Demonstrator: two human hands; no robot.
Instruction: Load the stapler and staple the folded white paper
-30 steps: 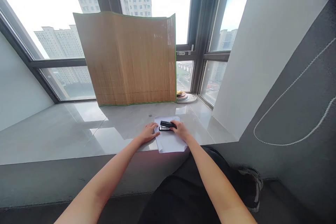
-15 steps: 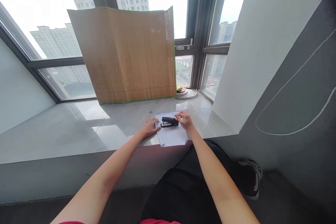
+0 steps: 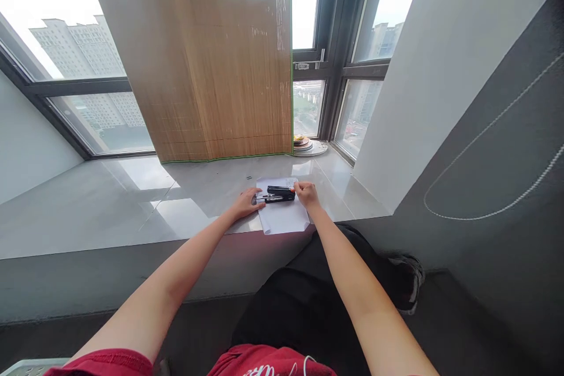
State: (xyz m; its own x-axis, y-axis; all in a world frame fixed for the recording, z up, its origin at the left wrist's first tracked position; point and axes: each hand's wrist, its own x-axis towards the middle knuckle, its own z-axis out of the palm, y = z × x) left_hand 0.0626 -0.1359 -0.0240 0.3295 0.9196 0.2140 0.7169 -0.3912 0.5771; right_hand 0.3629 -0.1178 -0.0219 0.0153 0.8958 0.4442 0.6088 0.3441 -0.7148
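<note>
the black stapler lies on the white paper, on the windowsill, and our right hand has its grip clenched on one end, by a red spot! at the paper's left edge we have our left hand, grip released, thumb and fingers spread.

White lettering on the red shirt and faint marks on the paper cannot be read clearly.
</note>
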